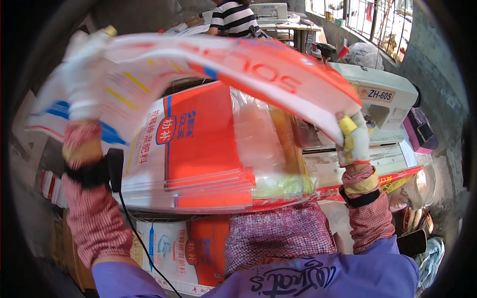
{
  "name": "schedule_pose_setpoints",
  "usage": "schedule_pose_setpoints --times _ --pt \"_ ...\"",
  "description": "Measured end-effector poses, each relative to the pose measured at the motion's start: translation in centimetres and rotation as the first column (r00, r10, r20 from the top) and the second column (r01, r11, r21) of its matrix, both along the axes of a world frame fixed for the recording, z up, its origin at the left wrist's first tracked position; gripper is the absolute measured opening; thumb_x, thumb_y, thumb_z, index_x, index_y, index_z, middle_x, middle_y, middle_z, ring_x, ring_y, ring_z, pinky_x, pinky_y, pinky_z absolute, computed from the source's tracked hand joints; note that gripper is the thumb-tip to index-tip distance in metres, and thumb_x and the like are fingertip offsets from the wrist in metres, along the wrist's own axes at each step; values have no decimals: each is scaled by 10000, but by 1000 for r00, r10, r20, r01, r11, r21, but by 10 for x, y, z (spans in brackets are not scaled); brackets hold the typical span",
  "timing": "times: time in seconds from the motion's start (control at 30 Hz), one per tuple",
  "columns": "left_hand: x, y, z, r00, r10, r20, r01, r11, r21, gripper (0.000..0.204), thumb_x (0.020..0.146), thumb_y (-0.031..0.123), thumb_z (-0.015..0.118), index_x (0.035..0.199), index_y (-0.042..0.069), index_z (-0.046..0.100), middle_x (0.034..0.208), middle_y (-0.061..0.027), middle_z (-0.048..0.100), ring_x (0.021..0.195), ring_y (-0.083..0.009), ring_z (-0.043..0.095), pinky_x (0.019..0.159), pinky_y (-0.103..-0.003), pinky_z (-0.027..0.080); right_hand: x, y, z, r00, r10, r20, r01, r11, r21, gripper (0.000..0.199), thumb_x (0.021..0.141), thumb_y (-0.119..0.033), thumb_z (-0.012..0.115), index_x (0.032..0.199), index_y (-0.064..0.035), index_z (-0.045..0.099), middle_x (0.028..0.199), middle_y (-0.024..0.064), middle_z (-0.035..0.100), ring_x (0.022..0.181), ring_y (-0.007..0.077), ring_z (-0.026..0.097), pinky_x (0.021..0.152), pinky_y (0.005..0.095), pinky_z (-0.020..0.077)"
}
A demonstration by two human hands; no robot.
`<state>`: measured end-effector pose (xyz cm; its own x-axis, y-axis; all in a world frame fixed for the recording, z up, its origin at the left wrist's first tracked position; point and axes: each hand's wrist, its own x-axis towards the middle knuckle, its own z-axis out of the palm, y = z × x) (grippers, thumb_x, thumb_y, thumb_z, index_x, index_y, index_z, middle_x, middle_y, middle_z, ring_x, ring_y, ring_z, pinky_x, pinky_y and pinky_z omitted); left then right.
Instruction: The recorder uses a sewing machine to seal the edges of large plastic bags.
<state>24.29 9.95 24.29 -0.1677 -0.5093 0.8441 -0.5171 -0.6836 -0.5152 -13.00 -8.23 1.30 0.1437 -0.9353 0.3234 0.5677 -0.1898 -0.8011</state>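
Observation:
A red and white printed woven sack (278, 74) is stretched in the air between my two hands, arched and blurred by motion. My left hand (85, 77), in a white glove, is raised at the far left and closed on one end of it; its fingers are smeared. At the right, my right hand (354, 139), gloved in white with yellow-wrapped fingers, pinches the sack's other corner. Below the raised sack lies a stack of similar flat sacks (203, 149) on the table, with clear plastic liners (258, 134) at its right side.
A white sewing machine (382, 92) stands right of my right hand, with a purple box (420, 131) beyond it. More sacks (171, 253) lie near my lap. A black cable (134, 231) hangs from my left wrist. A person in a striped shirt (233, 19) sits at the back.

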Motion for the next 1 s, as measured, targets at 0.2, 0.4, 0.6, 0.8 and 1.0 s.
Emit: schedule_pose_setpoints --times 0.2,0.4,0.6,0.8,1.0 --pt "-12 76 -101 668 -698 -260 615 714 -335 283 862 87 497 1137 63 559 1144 -73 580 1065 -251 546 870 -350 468 -24 -23 -29 994 -12 112 -14 973 229 282 845 -57 535 1120 -119 532 1009 40 581 864 134 590 660 236 523" --pt "39 99 -248 913 113 -391 141 814 563 279 736 82 502 994 124 600 1017 -75 612 951 -240 573 839 -333 443 13 24 -70 978 173 -113 -156 977 142 371 711 134 474 1027 -12 601 954 61 629 862 158 594 760 292 487" --pt "133 171 -251 766 333 -549 68 809 585 226 764 101 472 941 123 611 871 -96 614 814 -282 575 766 -363 454 10 128 -52 673 222 -705 -665 599 -446 162 780 41 441 805 -25 587 807 111 611 767 241 595 691 342 471" --pt "152 186 -212 386 794 -469 -208 570 795 250 825 220 476 993 86 605 904 -168 615 850 -333 577 768 -426 446 49 68 -16 879 28 -475 -283 833 -475 173 743 -40 574 915 -34 592 825 119 597 763 248 589 682 319 482" --pt "153 69 -199 532 92 -842 439 820 367 394 873 189 420 1220 5 453 1251 -224 438 1173 -348 402 987 -360 317 118 13 46 615 -346 -709 -295 732 -614 272 760 -246 615 984 -94 588 917 117 611 838 275 598 700 355 488"
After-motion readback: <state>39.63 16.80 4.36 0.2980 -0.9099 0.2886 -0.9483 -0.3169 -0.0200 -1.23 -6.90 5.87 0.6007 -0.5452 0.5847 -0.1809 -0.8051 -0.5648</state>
